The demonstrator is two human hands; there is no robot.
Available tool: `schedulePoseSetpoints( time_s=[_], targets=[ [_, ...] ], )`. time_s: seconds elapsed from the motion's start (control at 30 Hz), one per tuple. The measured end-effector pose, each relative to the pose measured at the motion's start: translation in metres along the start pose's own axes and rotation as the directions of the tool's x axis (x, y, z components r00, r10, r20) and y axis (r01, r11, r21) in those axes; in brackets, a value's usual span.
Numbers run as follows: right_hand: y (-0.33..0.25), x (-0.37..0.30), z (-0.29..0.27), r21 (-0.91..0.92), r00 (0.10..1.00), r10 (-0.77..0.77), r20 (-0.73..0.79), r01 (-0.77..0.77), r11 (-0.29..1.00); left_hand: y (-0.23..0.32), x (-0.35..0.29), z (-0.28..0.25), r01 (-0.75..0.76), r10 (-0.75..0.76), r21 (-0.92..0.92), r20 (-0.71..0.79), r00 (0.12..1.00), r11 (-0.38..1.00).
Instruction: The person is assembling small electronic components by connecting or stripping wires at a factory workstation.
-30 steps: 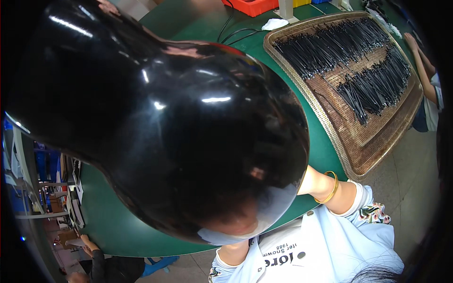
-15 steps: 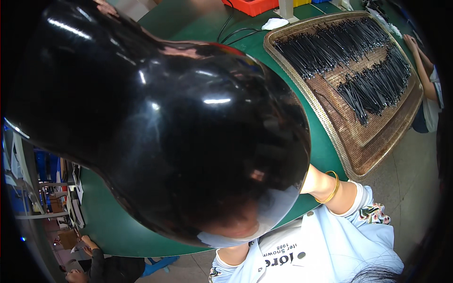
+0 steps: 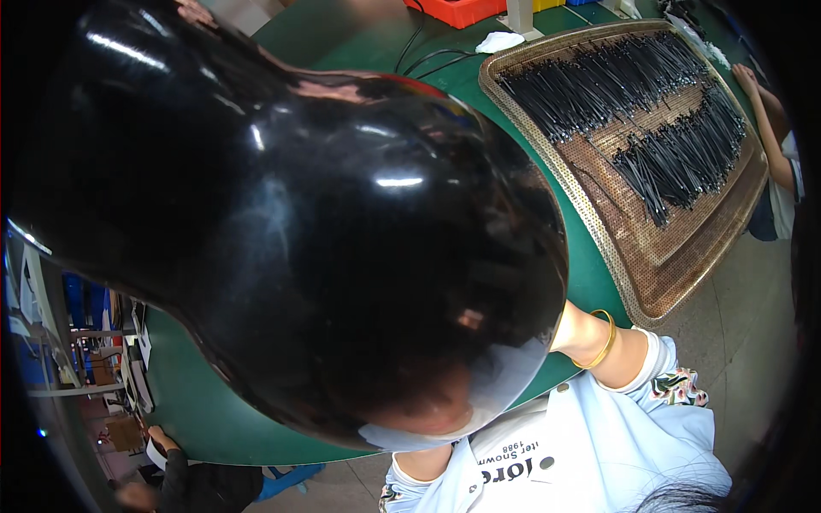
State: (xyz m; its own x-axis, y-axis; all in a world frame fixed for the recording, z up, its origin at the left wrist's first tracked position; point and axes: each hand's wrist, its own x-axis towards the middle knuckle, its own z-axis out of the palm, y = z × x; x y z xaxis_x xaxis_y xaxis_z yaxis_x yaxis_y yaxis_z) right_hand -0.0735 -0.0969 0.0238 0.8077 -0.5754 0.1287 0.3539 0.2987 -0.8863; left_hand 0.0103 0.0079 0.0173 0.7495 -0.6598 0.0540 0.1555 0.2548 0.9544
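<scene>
A large glossy black rounded hood (image 3: 376, 256), narrowing toward the upper left, fills much of the view. I cannot make out what it belongs to. My right forearm (image 3: 611, 350), with a gold bangle (image 3: 607, 338) at the wrist, goes behind the hood's lower right edge, and my right hand is hidden there. My left forearm (image 3: 425, 462) passes behind its bottom edge, hiding my left hand too. Whatever either hand holds or touches cannot be seen. Beneath the hood lies a green tabletop (image 3: 205, 393).
Right of the hood, a brown perforated tray (image 3: 676, 248) bears two rows of thin black rods or cables (image 3: 680, 158). Behind it are a red bin (image 3: 462, 10), a white crumpled piece (image 3: 499, 42) and black cords (image 3: 436, 58). Other people's arms show at far right (image 3: 770, 128) and lower left (image 3: 167, 453).
The hood's right edge sits very slightly farther right in the picture. At lower left the other person's head has moved and is blurred, and something white shows by their hand. My forearms look almost unchanged.
</scene>
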Motion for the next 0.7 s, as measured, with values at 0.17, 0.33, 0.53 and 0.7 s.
schedulePoseSetpoints(
  time_s=[0.17, 0.33, 0.53, 0.7],
  targets=[
    [-0.008, 0.0, 0.0, -0.082, 0.996, 0.049, 0.076, -0.042, 0.996, 0.003, 0.001, -0.004, 0.013, -0.012, -0.008, 0.108, 0.994, 1.0],
    [-0.004, 0.0, -0.001, -0.149, 0.993, -0.108, 0.048, 0.114, 0.982, 0.002, 0.0, 0.003, -0.024, 0.022, 0.03, 0.042, 0.999, 0.999],
    [-0.006, 0.0, 0.0, -0.184, 0.994, -0.061, 0.09, 0.076, 0.98, 0.007, -0.001, 0.003, 0.002, -0.006, 0.091, 0.04, 0.999, 0.996],
    [-0.005, -0.001, -0.003, -0.206, 0.996, -0.036, 0.076, 0.051, 0.977, 0.005, 0.0, 0.004, -0.023, 0.016, 0.092, 0.082, 0.996, 0.995]
  ],
)
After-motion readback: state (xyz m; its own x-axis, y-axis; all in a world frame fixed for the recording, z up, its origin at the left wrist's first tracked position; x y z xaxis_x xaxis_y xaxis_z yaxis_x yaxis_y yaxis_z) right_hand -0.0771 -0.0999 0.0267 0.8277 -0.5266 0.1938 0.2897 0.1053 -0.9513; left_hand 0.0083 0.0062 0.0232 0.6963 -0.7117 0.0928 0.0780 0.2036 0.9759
